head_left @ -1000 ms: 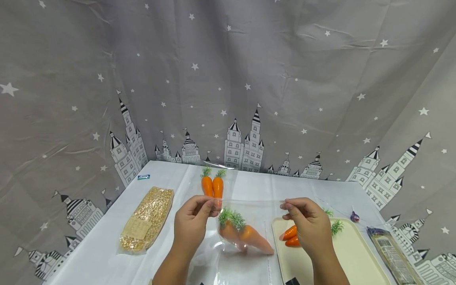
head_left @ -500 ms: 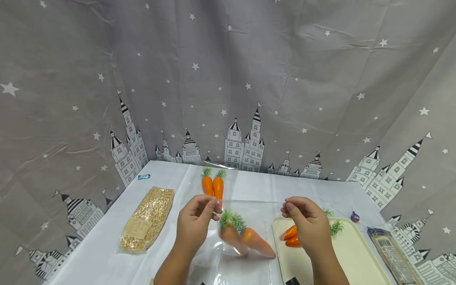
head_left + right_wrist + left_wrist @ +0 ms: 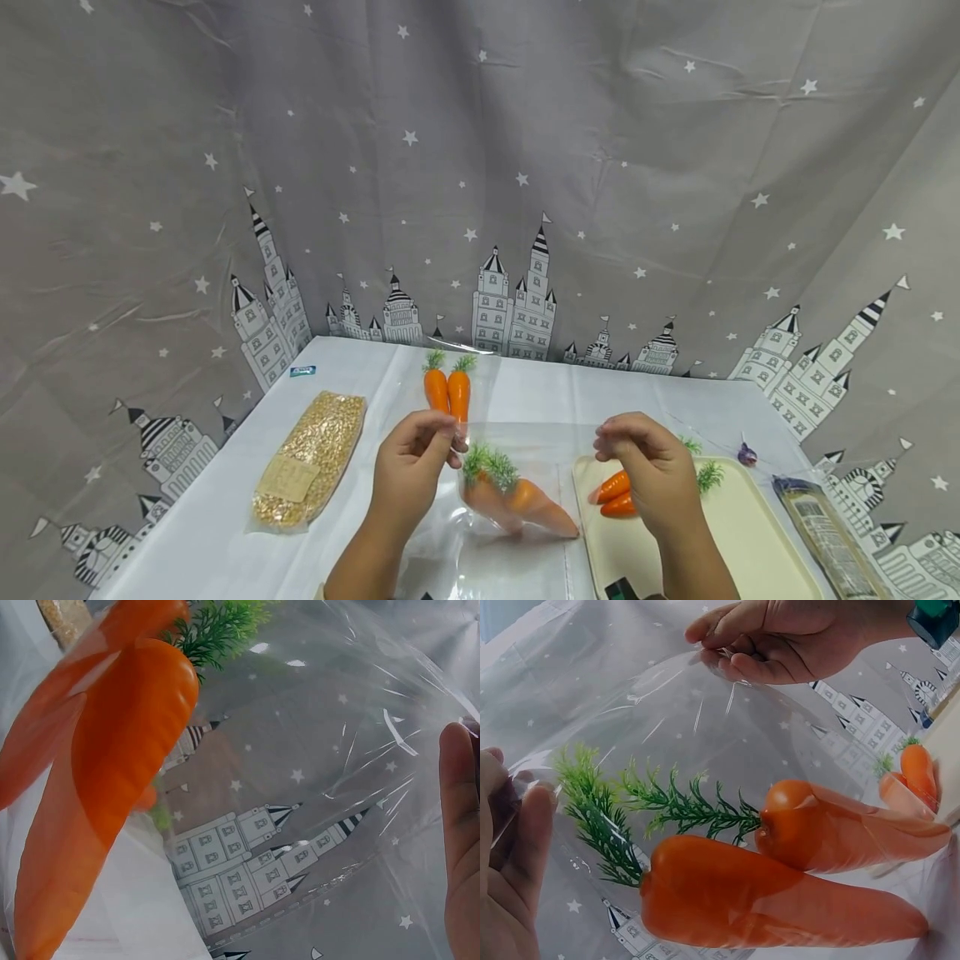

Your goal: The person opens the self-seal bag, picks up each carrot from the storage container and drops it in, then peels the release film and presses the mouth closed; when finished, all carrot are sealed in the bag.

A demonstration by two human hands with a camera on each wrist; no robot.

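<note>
Between both hands hangs a clear plastic bag (image 3: 536, 437) with two orange carrots inside, green fronds toward the bag's mouth. In the left wrist view one carrot (image 3: 772, 900) lies below the other carrot (image 3: 795, 825), both tilted. My left hand (image 3: 414, 462) pinches the upper left corner of the bag between thumb and fingers. At the opposite corner, the thumb and fingers of my right hand (image 3: 648, 467) pinch the film. The right wrist view has the carrots close up through the film, with only my right thumb (image 3: 461, 817) at its edge.
Right of the bag stands a cream tray (image 3: 742, 542) bearing two carrots (image 3: 617, 504). Behind, another clear bag with two carrots (image 3: 459, 392) lies flat. A pack of yellow grains (image 3: 307, 467) lies left; a long wrapped pack (image 3: 832, 533) and small purple object (image 3: 746, 455) lie right.
My left hand has shifted slightly to the right, and the bag's top edge is a little less taut. The carrots inside sit slightly lower; the things on the table have stayed put.
</note>
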